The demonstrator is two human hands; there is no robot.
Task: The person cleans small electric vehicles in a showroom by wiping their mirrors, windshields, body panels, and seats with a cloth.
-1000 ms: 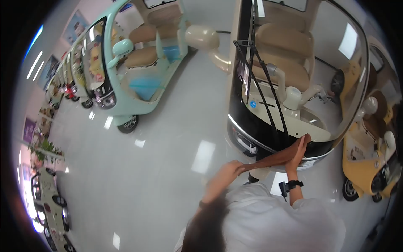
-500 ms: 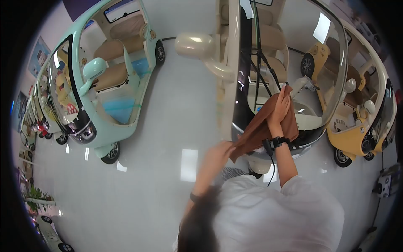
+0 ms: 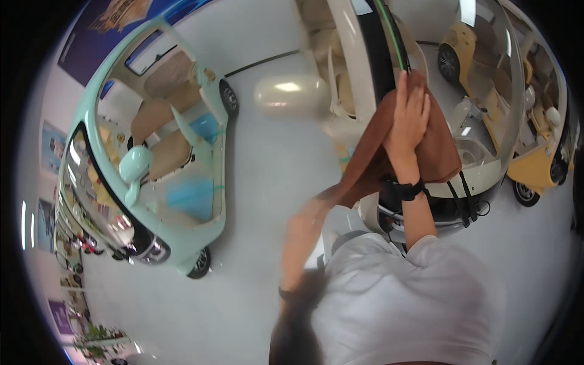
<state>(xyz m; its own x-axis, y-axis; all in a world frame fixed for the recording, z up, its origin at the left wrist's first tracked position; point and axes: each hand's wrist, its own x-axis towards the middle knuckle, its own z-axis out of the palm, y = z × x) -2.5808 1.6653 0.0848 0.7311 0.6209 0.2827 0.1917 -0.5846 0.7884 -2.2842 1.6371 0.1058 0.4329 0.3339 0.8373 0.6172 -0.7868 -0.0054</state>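
A brown cloth (image 3: 372, 155) lies against the windshield (image 3: 486, 79) of a cream mini vehicle in front of me. My right hand (image 3: 409, 118) rests flat on the cloth, its fingers stretched upward and pressing it to the glass. Just above those fingertips is a dark wiper arm (image 3: 398, 42). My left hand (image 3: 306, 222), somewhat blurred, grips the lower left corner of the cloth, which stretches between both hands.
To the left stands a mint-green mini vehicle (image 3: 201, 231) with an open side. The cream vehicle's rounded side mirror (image 3: 291, 96) sticks out toward the aisle. Beyond the windshield on the right is a yellow vehicle (image 3: 538, 167). Glossy grey floor (image 3: 243, 292) lies between the vehicles.
My right hand has slid upward on the windshield with the cloth. The left hand still holds its corner and has shifted slightly. The camera view has turned, moving the vehicles in frame.
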